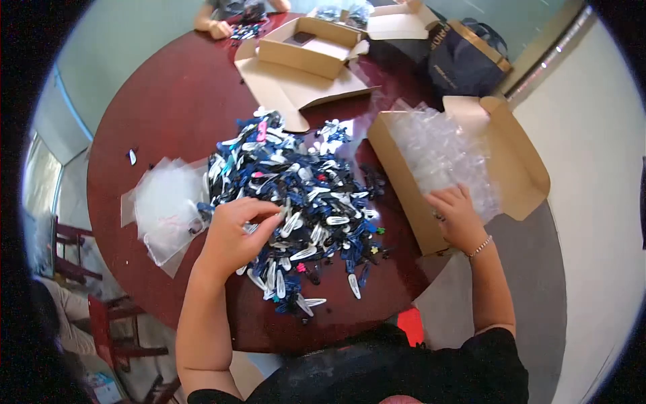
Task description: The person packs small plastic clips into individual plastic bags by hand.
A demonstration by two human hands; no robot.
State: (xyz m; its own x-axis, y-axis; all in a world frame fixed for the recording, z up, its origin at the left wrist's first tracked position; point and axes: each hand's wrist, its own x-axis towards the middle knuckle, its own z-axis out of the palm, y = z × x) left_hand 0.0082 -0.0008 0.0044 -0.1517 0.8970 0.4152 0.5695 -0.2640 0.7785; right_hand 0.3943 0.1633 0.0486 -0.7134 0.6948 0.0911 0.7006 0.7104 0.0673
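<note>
A large heap of snap hair clips (pixel 303 252), mostly white, navy and black, lies on the round dark-red table (pixel 168 101). My left hand (pixel 242 232) is over the near left side of the heap, thumb and forefinger pinched together on what looks like a hair clip, mostly covered by the fingertips. My right hand (pixel 461 219) is at the near end of an open cardboard box (pixel 407 192) filled with small clear plastic packets (pixel 437 148). Its fingers reach over the packets, loosely bent and slightly apart, with nothing visible in them.
A stack of clear plastic bags (pixel 165 202) lies left of the heap. Another open cardboard box (pixel 303 57) stands at the back. Across the table, another person's hand (pixel 220 29) rests by a small clip pile (pixel 247 31). A dark shopping bag (pixel 464 60) stands at back right.
</note>
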